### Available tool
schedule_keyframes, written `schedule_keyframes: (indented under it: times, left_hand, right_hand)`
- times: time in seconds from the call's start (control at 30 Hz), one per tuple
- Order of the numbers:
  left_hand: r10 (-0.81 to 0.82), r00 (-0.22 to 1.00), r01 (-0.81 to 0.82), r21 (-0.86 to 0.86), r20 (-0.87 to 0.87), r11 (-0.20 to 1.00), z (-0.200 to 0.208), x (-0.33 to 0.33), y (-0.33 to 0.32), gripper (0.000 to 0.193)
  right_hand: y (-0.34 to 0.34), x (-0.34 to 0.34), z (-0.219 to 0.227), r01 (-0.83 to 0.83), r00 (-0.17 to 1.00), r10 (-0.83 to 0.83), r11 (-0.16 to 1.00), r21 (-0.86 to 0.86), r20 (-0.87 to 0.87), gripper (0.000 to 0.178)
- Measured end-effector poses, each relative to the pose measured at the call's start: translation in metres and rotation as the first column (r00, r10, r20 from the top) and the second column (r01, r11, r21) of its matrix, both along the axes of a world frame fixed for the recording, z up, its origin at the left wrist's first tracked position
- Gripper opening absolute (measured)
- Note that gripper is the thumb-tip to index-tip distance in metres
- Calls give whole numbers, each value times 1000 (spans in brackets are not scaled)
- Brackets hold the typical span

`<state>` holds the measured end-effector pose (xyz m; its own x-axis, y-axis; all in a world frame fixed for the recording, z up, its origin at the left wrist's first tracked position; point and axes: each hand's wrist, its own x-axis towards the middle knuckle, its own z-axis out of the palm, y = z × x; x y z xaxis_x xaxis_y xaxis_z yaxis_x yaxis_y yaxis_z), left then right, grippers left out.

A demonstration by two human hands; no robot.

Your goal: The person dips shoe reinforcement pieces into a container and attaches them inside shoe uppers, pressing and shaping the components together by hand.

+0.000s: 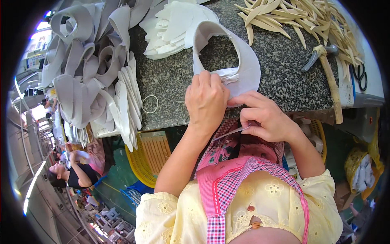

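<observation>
A white shoe upper (pixel 250 65), curved into a ring, lies at the front edge of the speckled stone worktop (pixel 284 77). My left hand (pixel 207 97) is closed on its near edge, knuckles up, by a crumpled white fold (pixel 228 75). The index finger of my right hand (pixel 263 116) touches the same edge. Between the thumb and curled fingers of that hand is a thin, flat, pointed strip (pixel 232 132), which may be a blade; its kind is unclear. My fingers hide part of the upper's near edge.
Grey-white uppers (pixel 77 65) pile up at left; flat white pieces (pixel 178 24) lie behind. Several beige curved strips (pixel 280 14) and a hammer (pixel 331 77) are at right, near black-handled scissors (pixel 360 77). A yellow basket (pixel 140 162) stands below. Another person (pixel 77 173) sits at far left.
</observation>
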<state>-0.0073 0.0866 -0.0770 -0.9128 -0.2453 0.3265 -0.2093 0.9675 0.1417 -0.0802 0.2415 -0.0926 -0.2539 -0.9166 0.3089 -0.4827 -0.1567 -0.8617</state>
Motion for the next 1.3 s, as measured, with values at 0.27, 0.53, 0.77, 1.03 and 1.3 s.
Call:
schedule_keyframes:
  times: [0.27, 0.53, 0.77, 1.03, 1.3]
  left_hand:
    - [-241, 965, 194, 336, 104, 922, 8, 29, -8, 11]
    - [-115, 870, -348, 762, 480, 546, 2, 155, -40, 17]
    - [-222, 714, -279, 561, 664, 779, -31, 162, -11, 17]
    - [-42, 837, -410, 677, 545, 611, -17, 156, -32, 27]
    - [115, 985, 61, 879, -130, 474, 5, 50, -16, 20]
  right_hand:
    - [-2, 2, -6, 75, 997, -75, 997, 6, -25, 19]
    - [3, -18, -8, -36, 935, 74, 993, -113, 348, 17]
    - [22, -20, -3, 419, 580, -118, 892, -171, 806, 10]
    - [49, -11, 1, 550, 471, -255, 833, -55, 844, 9]
    - [3, -11, 6, 555, 749, -551, 825, 106, 369, 12]
